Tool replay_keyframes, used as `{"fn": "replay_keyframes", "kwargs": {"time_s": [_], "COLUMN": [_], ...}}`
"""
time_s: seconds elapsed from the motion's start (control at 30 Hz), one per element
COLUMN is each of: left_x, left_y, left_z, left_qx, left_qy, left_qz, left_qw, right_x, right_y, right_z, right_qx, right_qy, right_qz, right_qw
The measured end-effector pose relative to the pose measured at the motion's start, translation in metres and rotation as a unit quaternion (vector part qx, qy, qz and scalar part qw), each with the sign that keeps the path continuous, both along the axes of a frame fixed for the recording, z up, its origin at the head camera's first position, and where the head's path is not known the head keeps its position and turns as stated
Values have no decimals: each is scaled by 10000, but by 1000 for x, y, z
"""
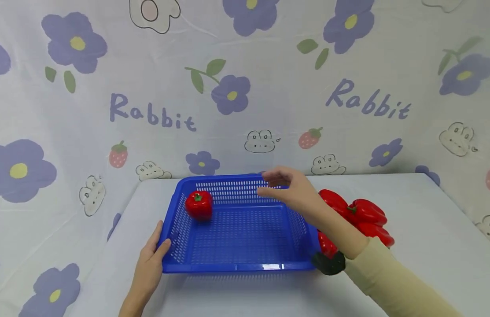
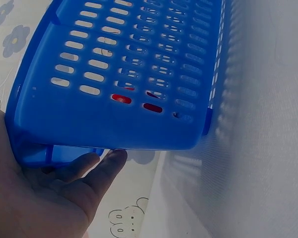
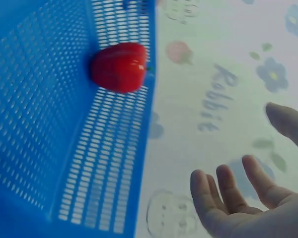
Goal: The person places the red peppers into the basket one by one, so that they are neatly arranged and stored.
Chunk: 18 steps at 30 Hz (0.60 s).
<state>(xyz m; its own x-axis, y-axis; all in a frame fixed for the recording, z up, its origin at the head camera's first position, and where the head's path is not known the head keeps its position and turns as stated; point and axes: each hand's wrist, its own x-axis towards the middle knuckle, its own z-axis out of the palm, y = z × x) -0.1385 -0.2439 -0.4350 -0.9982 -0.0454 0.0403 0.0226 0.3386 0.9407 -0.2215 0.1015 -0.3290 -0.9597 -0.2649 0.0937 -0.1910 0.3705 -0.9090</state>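
Note:
A blue plastic basket (image 1: 237, 267) with slotted walls stands on the white table. My left hand (image 1: 149, 259) grips its left rim, the thumb over the edge and the fingers along the outer side. In the left wrist view, that hand (image 2: 64, 193) is at the basket's corner (image 2: 109, 131). One red bell pepper (image 1: 199, 205) sits inside, in the back left corner, its green stem up. Over the basket's back right part hovers my right hand (image 1: 290, 189), fingers loosely bent and thumb apart. The right wrist view shows nothing in this hand (image 3: 248, 198).
More red bell peppers (image 1: 367, 212) lie in a group just right of the basket, partly hidden by my right forearm. A dark green object (image 1: 328, 263) lies by the basket's front right corner. Behind the table hangs a flower-patterned cloth (image 1: 268, 110).

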Motion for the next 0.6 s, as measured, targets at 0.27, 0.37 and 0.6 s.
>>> {"fn": "replay_keyframes", "kwargs": {"time_s": [0.27, 0.37, 0.6], "left_x": [0, 0, 1], "left_y": [-2, -1, 2], "left_z": [-1, 0, 0], "left_qx": [-97, -56, 24], "left_qy": [-80, -96, -103], "left_qz": [34, 17, -42], "left_qw": [9999, 9999, 9999], "right_x": [41, 52, 68], "right_y": [69, 91, 130], "right_z": [-15, -23, -40], "right_qx": [104, 115, 364], "right_qy": [-222, -148, 176], "right_qz": [-930, -1157, -1569], "right_qw": [9954, 9931, 9868]}}
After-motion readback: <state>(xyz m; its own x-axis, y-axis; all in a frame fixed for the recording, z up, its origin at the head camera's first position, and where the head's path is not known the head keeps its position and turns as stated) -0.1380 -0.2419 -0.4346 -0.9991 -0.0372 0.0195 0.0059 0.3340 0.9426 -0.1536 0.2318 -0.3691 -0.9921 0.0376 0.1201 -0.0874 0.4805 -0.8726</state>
